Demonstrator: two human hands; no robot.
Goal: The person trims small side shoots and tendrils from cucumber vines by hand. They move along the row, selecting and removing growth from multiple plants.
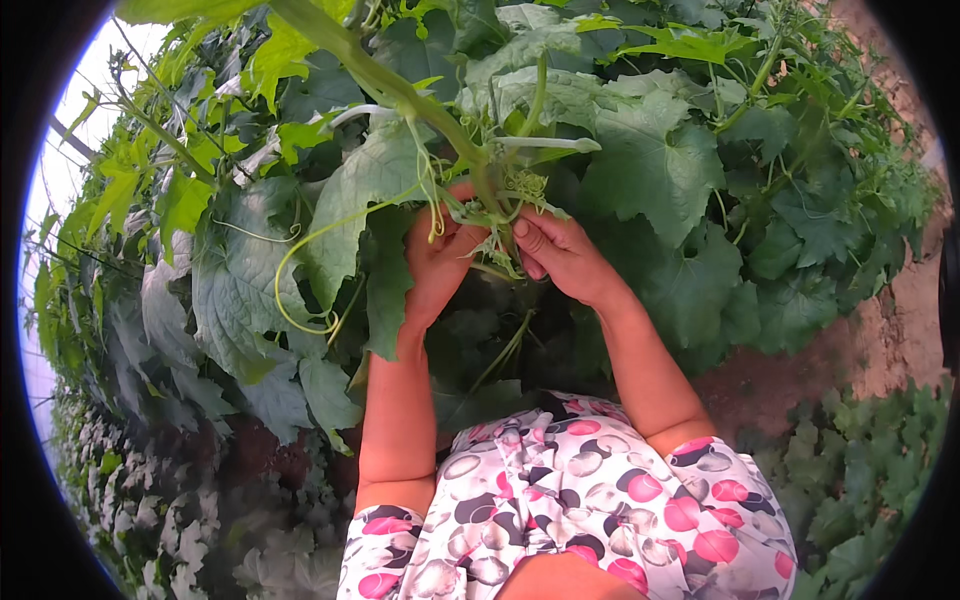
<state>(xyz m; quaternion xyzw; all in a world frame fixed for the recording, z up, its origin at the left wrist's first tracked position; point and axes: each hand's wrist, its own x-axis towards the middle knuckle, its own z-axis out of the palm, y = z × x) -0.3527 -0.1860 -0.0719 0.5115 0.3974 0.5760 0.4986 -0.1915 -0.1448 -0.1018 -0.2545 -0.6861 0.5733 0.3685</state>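
Observation:
A thick green vine stem (420, 105) slants down from the top and meets both hands near the middle. My left hand (444, 251) is closed around vine growth at the left of the stem, its fingertips partly hidden by leaves and tendrils. My right hand (551, 244) pinches leafy growth just right of the stem, thumb on top. Between the hands hang small young leaves (495, 240). A coiled tendril (525, 182) sits just above my right hand, and a long yellow-green tendril (289, 259) loops out to the left.
Broad lobed leaves crowd both sides, with a large leaf (664, 161) on the right and another (244, 262) on the left. Bare soil (885, 337) shows at the right. More low plants (855, 480) grow at the lower right, and whitish greenhouse covering lies at the far left.

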